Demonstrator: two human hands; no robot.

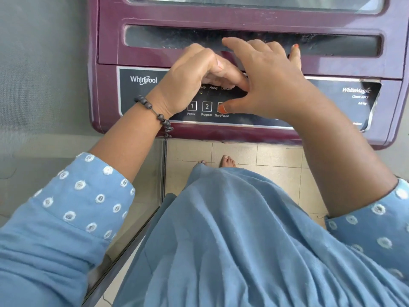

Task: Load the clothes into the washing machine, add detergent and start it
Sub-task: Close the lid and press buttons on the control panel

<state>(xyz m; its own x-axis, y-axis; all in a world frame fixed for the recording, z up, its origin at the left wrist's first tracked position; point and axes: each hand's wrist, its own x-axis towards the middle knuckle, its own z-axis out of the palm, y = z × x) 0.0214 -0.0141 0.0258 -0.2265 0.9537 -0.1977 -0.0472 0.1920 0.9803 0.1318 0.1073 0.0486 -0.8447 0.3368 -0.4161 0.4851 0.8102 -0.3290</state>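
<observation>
A maroon top-load washing machine (332,21) fills the top of the head view, its lid down. Its dark control panel (141,96) shows buttons marked Power (191,106), Program (207,106) and Start/Pause. My right hand (272,85) is spread over the panel, and its thumb tip with an orange nail rests on the Start/Pause button. My left hand (188,78) hovers beside it with fingers curled and nothing in it, and covers part of the panel. No clothes or detergent are in sight.
A glass panel with a dark metal frame (162,173) stands to my left, close to the machine's front corner. Beige floor tiles (276,160) and my bare feet (226,161) lie below the machine. A grey wall (44,63) is at the left.
</observation>
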